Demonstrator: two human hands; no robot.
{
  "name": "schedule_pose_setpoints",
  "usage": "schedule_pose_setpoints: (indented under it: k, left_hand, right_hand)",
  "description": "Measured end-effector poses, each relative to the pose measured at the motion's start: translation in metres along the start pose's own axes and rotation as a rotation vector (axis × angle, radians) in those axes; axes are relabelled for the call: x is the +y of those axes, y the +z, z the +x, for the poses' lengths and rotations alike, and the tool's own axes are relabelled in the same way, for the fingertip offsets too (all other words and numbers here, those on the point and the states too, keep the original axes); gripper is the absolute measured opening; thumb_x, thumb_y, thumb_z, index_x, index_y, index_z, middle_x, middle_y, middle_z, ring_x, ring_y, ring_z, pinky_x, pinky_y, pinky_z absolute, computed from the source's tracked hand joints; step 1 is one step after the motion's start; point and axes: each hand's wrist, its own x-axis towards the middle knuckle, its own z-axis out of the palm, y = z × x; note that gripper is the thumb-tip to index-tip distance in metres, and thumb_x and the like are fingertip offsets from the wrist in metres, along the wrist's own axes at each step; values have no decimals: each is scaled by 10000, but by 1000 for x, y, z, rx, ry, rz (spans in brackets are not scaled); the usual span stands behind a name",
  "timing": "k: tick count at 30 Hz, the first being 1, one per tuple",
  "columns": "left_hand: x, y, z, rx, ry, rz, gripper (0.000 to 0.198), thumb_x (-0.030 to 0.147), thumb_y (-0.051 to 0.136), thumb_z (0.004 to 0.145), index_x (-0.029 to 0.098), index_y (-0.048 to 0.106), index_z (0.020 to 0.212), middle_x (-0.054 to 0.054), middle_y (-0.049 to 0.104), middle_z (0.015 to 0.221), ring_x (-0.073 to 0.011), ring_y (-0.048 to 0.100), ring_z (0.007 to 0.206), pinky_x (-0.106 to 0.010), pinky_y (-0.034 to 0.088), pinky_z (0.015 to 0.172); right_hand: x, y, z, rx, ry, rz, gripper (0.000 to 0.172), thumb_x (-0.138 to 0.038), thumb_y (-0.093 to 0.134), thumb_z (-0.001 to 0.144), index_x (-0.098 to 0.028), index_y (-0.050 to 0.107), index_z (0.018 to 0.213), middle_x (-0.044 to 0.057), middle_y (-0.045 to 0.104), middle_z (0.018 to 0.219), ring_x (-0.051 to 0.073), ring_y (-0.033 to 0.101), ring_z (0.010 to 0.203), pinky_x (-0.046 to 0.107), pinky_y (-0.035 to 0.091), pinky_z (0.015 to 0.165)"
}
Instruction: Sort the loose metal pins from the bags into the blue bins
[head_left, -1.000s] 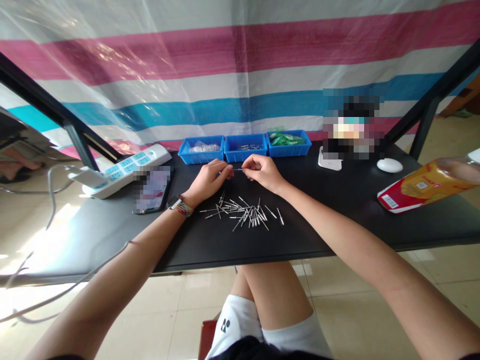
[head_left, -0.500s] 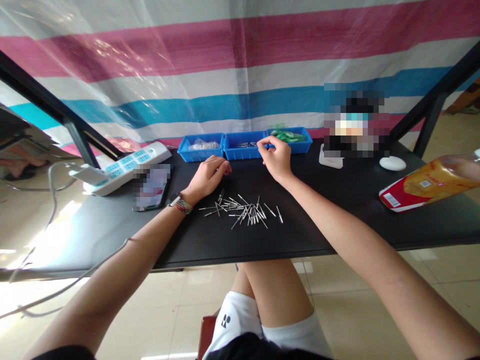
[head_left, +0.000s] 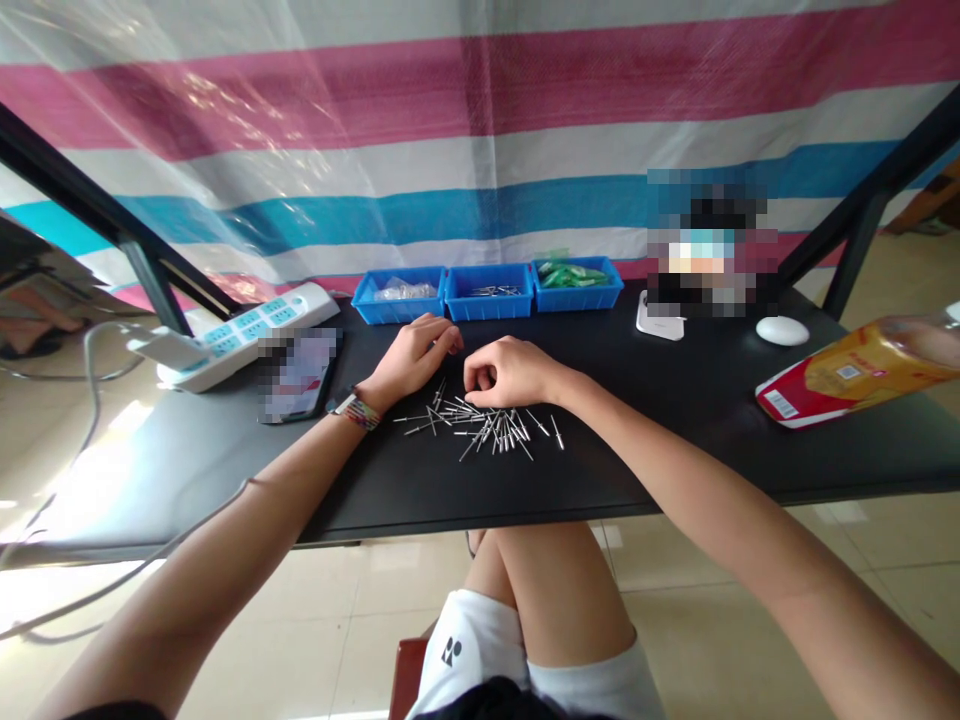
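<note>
A loose pile of silver blind rivets [head_left: 501, 428] lies on the black table. Over the pile's back edge is my right hand [head_left: 517, 372], fingers curled in and tips down near the rivets; anything in them is hidden. My left hand [head_left: 416, 355] rests palm down on the table behind the pile's left side, in front of the left blue bin [head_left: 397, 308]. Its fingers are loosely curled together, with the palm side out of sight. Clear plastic pieces fill part of that bin. The middle blue bin [head_left: 489, 308] contains several rivets, and the right blue bin [head_left: 577, 298] green packets.
To the left are a white power strip [head_left: 247, 335] with a plugged-in charger and a phone [head_left: 304, 375]. A white flat case [head_left: 660, 318], a white oval object [head_left: 782, 330] and a lying bottle [head_left: 847, 370] are on the right. A grey cable [head_left: 187, 535] crosses my left forearm.
My right hand has moved from above the gap between the middle and right bins, down and left to the rivet pile. My left hand has stayed in place.
</note>
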Motion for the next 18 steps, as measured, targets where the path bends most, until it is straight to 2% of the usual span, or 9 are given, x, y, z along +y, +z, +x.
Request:
schedule_pose_setpoints:
  k: [5,10,14,18]
  left_hand:
    - [-1,0,0,2,-2,-6,469,473,403,1126,210,680,854,-74,744,881,-240,657,893,-392,510,902]
    - [-1,-1,0,2,9,-15,448,451,410,1126,212,679,858,-72,730,863,-242,651,885,-391,507,882]
    - [1,-2,2,-6,5,-7,459,465,414,1121,216,666,829,-74,725,851,-243,649,869,-394,511,868]
    - [-1,-2,0,-15,-1,-32,490,503,403,1122,216,683,840,-80,738,864,-246,666,881,-396,522,876]
  right_hand:
    - [-4,0,-3,-13,34,-57,101,-153,802,771,-232,808,833,-36,773,789,131,678,729,254,366,640]
    - [6,1,2,40,52,-10,174,-129,798,748,-226,842,886,-27,781,795,142,687,735,256,394,635]
    - [21,4,12,136,13,232,117,-75,775,749,-173,809,803,-10,759,733,140,693,715,242,471,672]
    - [33,6,20,299,63,613,24,-180,780,824,-157,780,831,24,784,776,129,680,620,224,506,568]
